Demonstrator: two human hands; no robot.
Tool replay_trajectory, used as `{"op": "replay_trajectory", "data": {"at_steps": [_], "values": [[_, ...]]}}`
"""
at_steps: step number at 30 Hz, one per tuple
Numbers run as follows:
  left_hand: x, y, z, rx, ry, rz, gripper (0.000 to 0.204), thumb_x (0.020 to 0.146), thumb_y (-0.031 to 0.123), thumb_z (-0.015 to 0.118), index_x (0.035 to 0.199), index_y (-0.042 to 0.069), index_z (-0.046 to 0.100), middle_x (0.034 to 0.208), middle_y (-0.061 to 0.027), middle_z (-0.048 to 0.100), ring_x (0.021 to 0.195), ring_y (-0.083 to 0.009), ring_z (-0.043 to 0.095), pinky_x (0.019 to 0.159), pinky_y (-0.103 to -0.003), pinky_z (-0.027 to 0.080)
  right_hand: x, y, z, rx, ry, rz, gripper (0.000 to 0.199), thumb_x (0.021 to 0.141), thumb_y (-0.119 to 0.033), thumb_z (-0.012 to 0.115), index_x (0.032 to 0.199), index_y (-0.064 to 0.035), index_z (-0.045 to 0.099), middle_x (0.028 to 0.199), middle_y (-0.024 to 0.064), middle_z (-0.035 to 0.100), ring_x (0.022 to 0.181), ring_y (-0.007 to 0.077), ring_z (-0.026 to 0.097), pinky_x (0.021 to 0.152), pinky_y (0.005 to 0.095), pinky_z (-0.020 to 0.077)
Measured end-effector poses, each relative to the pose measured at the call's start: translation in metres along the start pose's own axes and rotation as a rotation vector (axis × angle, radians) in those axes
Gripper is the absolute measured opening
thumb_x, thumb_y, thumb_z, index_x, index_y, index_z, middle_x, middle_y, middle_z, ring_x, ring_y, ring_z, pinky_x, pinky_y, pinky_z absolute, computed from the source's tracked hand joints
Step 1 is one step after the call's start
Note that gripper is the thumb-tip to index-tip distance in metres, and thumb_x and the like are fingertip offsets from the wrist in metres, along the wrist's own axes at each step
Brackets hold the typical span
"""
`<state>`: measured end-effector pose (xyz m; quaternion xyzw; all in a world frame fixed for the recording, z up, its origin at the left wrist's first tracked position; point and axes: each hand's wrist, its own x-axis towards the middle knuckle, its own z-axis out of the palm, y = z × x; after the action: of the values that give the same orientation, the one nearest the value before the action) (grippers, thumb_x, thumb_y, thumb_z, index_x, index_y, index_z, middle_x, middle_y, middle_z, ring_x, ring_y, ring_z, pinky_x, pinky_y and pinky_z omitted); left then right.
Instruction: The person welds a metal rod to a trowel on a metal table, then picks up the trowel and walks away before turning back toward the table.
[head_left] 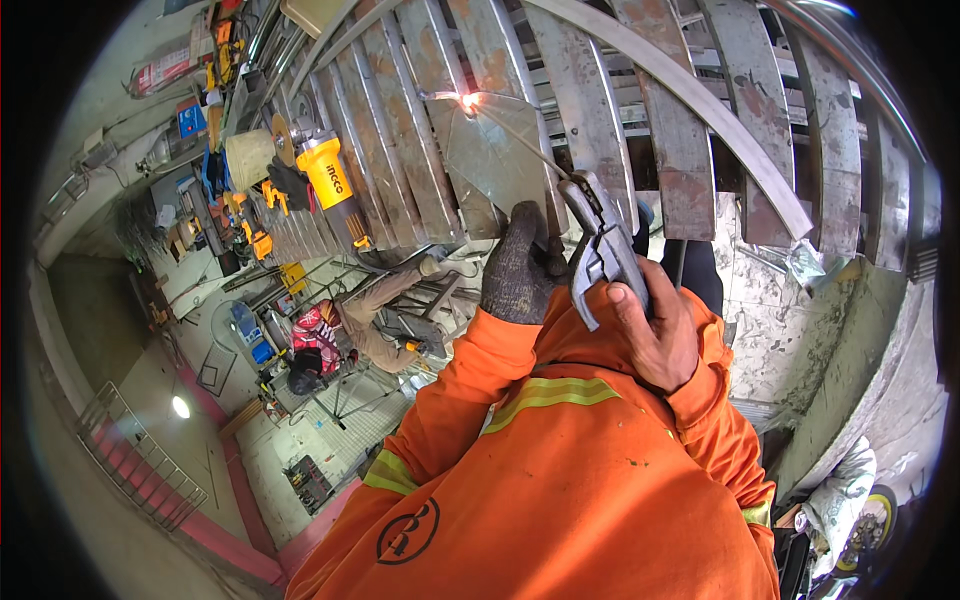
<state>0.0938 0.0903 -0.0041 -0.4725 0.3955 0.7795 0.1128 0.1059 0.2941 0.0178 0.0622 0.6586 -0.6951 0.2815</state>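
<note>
My right hand point(655, 335), bare, grips a grey welding electrode holder point(600, 240). Its thin rod point(520, 140) runs up-left to a bright spark point(468, 100) at the top corner of a flat steel plate point(490, 155). My left hand point(518, 275), in a dark glove, holds the plate's lower edge against a row of rusty steel slats point(400, 130). Both forearms wear orange sleeves with reflective bands.
A yellow-and-black angle grinder point(330, 180) rests on the slats to the left of the plate. A curved steel strip point(700, 100) crosses the slats at the right. Far below, another person point(345, 335) crouches on the floor among tools, near a blue fan point(245, 330).
</note>
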Motion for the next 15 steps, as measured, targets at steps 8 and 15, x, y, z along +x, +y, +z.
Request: {"op": "replay_trajectory", "data": {"at_steps": [8, 15], "values": [[-0.006, 0.005, 0.008, -0.065, 0.047, 0.020, 0.018, 0.098, 0.033, 0.061, 0.103, 0.016, 0.063, 0.080, 0.0023, 0.060, 0.070, -0.0133, 0.058, 0.059, -0.027, 0.047, 0.002, -0.001, 0.000, -0.014, 0.016, -0.070, 0.037, 0.097, -0.027, 0.062, 0.124, -0.0027, 0.055, 0.091, 0.0164, 0.068, 0.079, 0.0315, 0.067, 0.072, 0.0361, 0.0505], [-0.010, 0.006, 0.011, -0.017, -0.006, 0.014, 0.018, 0.099, 0.032, 0.059, 0.102, 0.014, 0.064, 0.081, 0.0008, 0.061, 0.069, -0.0122, 0.057, 0.059, -0.027, 0.048, 0.002, -0.002, 0.000, -0.013, 0.007, -0.101, 0.037, 0.096, -0.027, 0.062, 0.124, -0.0021, 0.055, 0.086, 0.0153, 0.065, 0.071, 0.0286, 0.065, 0.065, 0.0347, 0.0490]]}}
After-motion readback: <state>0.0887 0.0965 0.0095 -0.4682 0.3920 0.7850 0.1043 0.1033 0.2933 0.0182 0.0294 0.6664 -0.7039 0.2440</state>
